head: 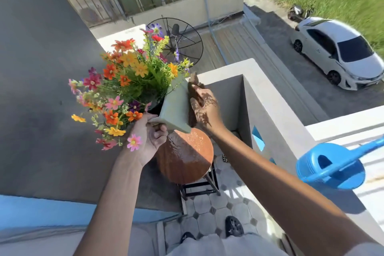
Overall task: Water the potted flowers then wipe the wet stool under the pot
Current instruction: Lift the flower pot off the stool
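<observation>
A pale green square pot (175, 106) full of colourful flowers (124, 81) is tilted to the left, lifted just above a round wooden stool (187, 158). The stool's seat glistens with water. My left hand (149, 137) grips the pot's lower corner. My right hand (205, 108) presses a brown cloth (194, 89) against the pot's right side. Part of the cloth is hidden behind the hand and the pot.
A blue watering can (330, 166) stands on the white balcony ledge (270, 97) to the right. A grey wall (41, 89) rises on the left. The tiled floor (207, 214) and my shoes (233, 226) lie below. A white car (336, 52) is parked far beneath.
</observation>
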### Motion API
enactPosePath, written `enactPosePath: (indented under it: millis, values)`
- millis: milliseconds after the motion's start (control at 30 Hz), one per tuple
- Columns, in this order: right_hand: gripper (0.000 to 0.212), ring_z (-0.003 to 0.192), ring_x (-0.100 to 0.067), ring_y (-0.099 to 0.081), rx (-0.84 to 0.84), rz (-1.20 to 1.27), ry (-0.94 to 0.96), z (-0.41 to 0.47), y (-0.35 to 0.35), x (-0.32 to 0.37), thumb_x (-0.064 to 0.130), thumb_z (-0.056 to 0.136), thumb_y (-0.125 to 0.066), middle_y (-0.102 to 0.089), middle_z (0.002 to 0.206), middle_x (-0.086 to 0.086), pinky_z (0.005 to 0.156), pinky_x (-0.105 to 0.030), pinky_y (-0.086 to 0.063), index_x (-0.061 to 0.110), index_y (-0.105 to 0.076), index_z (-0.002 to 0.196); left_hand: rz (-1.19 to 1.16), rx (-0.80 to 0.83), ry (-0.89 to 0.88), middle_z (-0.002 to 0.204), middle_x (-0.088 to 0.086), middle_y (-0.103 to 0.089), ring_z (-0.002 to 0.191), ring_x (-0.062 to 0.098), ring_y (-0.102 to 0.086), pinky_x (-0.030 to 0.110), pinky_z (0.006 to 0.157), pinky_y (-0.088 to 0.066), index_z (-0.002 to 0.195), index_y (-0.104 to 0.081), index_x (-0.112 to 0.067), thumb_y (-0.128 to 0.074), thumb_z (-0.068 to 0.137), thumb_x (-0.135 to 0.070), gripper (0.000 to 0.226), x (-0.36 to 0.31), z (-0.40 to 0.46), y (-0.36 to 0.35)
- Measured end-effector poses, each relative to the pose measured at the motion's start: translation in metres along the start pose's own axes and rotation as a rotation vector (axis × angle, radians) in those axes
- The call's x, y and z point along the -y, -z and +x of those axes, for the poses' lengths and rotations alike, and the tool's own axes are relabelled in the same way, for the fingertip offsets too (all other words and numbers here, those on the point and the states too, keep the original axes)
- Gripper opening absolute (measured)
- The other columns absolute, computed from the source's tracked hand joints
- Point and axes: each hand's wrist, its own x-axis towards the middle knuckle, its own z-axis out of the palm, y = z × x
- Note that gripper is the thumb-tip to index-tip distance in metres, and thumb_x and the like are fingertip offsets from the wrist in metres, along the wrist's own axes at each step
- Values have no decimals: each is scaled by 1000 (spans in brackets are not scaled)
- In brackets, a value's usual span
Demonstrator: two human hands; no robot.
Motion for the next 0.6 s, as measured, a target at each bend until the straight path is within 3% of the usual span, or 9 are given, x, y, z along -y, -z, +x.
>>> enactPosePath:
  millis: [33,100,200,267,367,433,467,533,600]
  values:
    - [31,96,0,-52,54,11,-9,-10,-1,-1,6,93,-59,-61,113,-5,87,-2,-37,9,-66,123,-7,-9,-3,53,5,-47,39,9,-34,17,32,-26,81,-45,-13,-43,94,-22,17,-1,2,1]
    - [22,92,2,-58,121,45,-35,-31,-7,1,14,93,-60,-64,104,2,87,-11,-43,16,-70,112,-3,-23,-14,53,5,-48,38,9,-34,18,32,-25,82,-45,-13,-43,93,-22,15,-3,5,2]
    - [34,113,-14,-60,64,90,26,-46,-15,9,13,93,-65,-67,123,-8,98,-22,-46,4,-65,127,64,-50,-30,51,5,-49,35,8,-32,17,31,-23,83,-47,-12,-41,94,-21,16,-1,4,-2]
    - [33,112,-16,-62,26,175,13,-42,-14,21,12,93,-65,-69,120,-9,98,-26,-46,0,-67,123,109,-72,-33,49,4,-48,34,7,-30,16,31,-21,79,-48,-10,-40,94,-19,20,3,2,-8]
    - [17,92,-6,-61,15,296,-10,-22,-8,39,15,94,-62,-67,99,3,84,-22,-46,6,-70,106,117,-62,-25,49,5,-48,39,8,-30,16,30,-20,78,-49,-8,-40,94,-19,22,8,-1,-11]
    - [27,103,-10,-61,-19,257,10,0,-3,48,12,94,-57,-66,110,0,90,-21,-47,5,-67,118,133,-18,-19,51,6,-51,43,10,-31,17,32,-21,78,-51,-7,-36,95,-20,26,9,-3,-9]
    - [27,99,-9,-62,-42,218,41,11,0,49,6,93,-52,-67,107,1,87,-18,-47,2,-67,115,144,3,-17,52,6,-51,43,10,-31,18,33,-22,79,-51,-7,-35,95,-21,26,10,-4,-9]
    - [20,68,7,-53,-53,222,12,32,3,44,-3,90,-46,-60,77,11,61,-13,-43,3,-64,87,165,30,-16,53,6,-51,44,10,-33,19,35,-21,78,-51,-8,-35,96,-21,27,12,-6,-8]
    - [13,61,9,-48,-72,157,-28,45,4,40,-5,86,-51,-53,70,11,61,-15,-39,2,-59,78,184,19,-20,53,5,-51,44,10,-34,20,36,-21,77,-50,-9,-37,96,-21,26,12,-6,-9]
